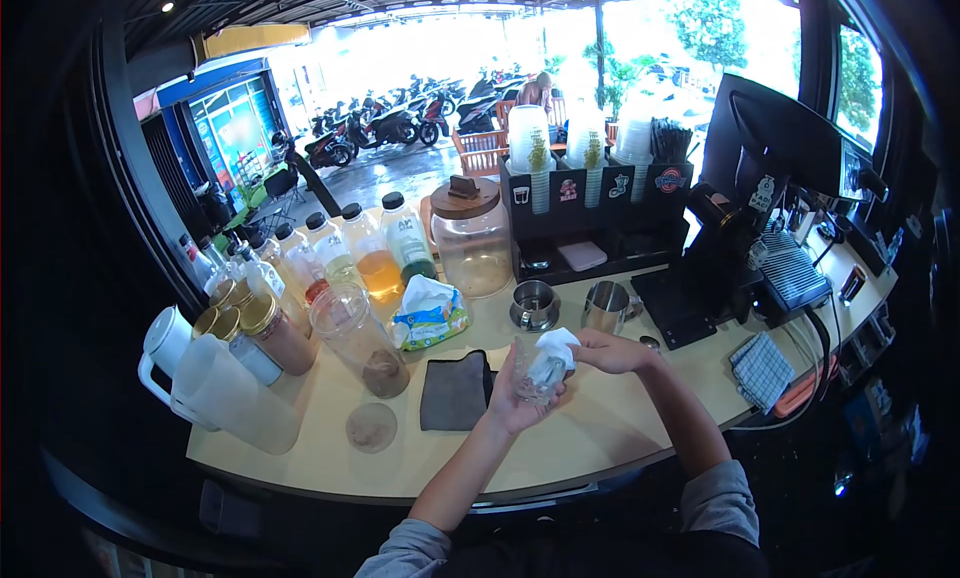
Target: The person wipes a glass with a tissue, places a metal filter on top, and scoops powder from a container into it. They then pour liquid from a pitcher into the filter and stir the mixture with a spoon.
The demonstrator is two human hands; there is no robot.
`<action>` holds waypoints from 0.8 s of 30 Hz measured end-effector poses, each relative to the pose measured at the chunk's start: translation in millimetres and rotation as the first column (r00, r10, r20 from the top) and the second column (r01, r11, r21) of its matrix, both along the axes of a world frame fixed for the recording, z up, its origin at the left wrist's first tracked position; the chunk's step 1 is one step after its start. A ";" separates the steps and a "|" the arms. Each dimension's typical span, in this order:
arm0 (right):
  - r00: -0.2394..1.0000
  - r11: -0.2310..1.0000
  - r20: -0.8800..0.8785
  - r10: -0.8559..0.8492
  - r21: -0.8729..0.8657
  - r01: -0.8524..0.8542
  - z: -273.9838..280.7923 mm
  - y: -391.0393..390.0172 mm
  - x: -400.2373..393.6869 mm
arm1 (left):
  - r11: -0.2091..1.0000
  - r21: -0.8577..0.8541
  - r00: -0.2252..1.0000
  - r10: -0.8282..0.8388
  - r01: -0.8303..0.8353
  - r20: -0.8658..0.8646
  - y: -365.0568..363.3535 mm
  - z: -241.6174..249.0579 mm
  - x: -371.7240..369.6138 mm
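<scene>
My left hand (513, 406) grips a clear drinking glass (536, 376) from below, holding it tilted over the counter. Into its mouth my right hand (606, 352) pushes a white tissue (556, 346). The glass hovers just right of a dark grey cloth (455, 390) lying flat on the beige counter (600, 433). Behind the glass stand a metal phin filter (534, 305) and a small steel milk pitcher (603, 306).
At the left are a white jug (215, 383), jars, a plastic container with brown powder (362, 340), its lid (371, 427) and several syrup bottles (380, 258). A tissue pack (428, 316), big glass jar (472, 236), cup dispenser (590, 193), monitor (775, 138) and checked cloth (760, 370) also stand here.
</scene>
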State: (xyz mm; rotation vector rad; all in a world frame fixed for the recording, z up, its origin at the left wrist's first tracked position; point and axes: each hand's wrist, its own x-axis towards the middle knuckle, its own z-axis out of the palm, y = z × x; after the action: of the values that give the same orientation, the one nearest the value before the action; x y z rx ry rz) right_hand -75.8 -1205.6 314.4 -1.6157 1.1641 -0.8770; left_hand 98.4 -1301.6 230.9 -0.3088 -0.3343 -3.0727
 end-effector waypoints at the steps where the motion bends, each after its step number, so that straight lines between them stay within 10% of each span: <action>1: 0.998 0.998 0.050 0.040 -0.060 -0.037 -0.5 -0.2 -0.4 | 0.998 0.054 0.999 -0.034 0.036 -0.036 0.5 1.2 0.9; 10: 0.987 0.980 -0.070 -0.145 -0.146 0.133 46.9 12.9 -5.0 | 0.973 0.230 0.997 0.013 0.004 -0.072 -8.8 0.6 6.9; 15: 0.951 0.985 -0.299 0.081 -0.121 -0.122 52.0 11.2 32.9 | 0.997 0.070 0.995 0.049 -0.044 -0.083 -9.3 -12.2 3.1; 24: 0.991 0.992 -0.113 -0.065 -0.116 0.052 35.2 -2.9 38.4 | 0.998 0.059 0.992 -0.028 0.036 -0.124 -2.5 -5.1 4.6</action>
State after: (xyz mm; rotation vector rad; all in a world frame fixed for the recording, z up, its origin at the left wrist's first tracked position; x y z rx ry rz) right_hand -37.4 -1208.5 349.6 -1.7516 1.2683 -0.9102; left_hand 103.0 -1304.1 225.8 -0.5036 -0.2325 -3.0692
